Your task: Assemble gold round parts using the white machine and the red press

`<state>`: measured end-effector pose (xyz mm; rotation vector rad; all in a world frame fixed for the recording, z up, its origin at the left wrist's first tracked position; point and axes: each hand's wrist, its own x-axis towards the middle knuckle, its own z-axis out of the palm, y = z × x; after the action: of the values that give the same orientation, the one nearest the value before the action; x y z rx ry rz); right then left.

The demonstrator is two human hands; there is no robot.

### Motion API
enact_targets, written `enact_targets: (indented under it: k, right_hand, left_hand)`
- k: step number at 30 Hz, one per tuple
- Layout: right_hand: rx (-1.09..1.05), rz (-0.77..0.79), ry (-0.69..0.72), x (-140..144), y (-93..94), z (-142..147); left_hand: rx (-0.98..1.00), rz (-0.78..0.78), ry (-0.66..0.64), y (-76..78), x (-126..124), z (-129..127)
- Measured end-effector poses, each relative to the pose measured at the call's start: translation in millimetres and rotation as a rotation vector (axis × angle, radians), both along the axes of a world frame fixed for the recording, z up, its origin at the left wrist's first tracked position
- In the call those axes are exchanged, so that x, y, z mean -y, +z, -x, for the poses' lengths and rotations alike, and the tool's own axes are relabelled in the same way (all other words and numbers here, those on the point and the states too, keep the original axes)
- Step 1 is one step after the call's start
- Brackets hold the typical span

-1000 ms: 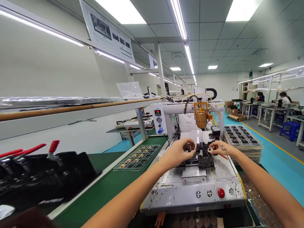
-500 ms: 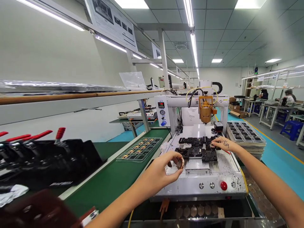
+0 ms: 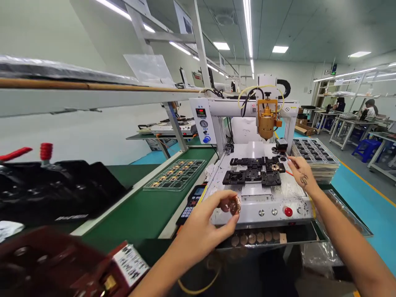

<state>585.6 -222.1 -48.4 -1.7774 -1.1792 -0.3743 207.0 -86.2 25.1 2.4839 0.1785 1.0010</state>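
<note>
My left hand (image 3: 206, 225) pinches a small copper-coloured ring part (image 3: 235, 205) between thumb and fingers, held in front of the white machine's button panel (image 3: 272, 211). My right hand (image 3: 299, 172) hovers with fingers spread just right of the black fixture (image 3: 253, 176) on the machine bed, holding nothing. A copper part (image 3: 274, 167) sits in the fixture's right nest. The gold dispensing head (image 3: 266, 121) hangs above the back of the bed.
A clear tray of copper parts (image 3: 175, 174) lies on the green conveyor belt (image 3: 145, 210). Stacked black trays (image 3: 314, 159) stand right of the machine. A handheld keypad (image 3: 192, 204), black clamps with red handles (image 3: 46, 189) and a dark red object (image 3: 62, 264) lie left. People work at far benches.
My left hand drew the copper ring back from the fixture toward me. My right hand set its part in the fixture and lifted away, open. The view dropped and pulled back.
</note>
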Motion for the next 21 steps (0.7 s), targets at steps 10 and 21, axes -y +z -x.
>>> enact_targets:
  k: [10, 21]
  right_hand:
    - [0.178, -0.016, -0.295, 124, -76.9, 99]
    - [-0.118, 0.253, 0.478, 32, -170.2, 236]
  left_hand:
    - [-0.293, 0.555, -0.100, -123.2, 9, 37]
    - [-0.486, 0.568, -0.252, -205.1, 4, 26]
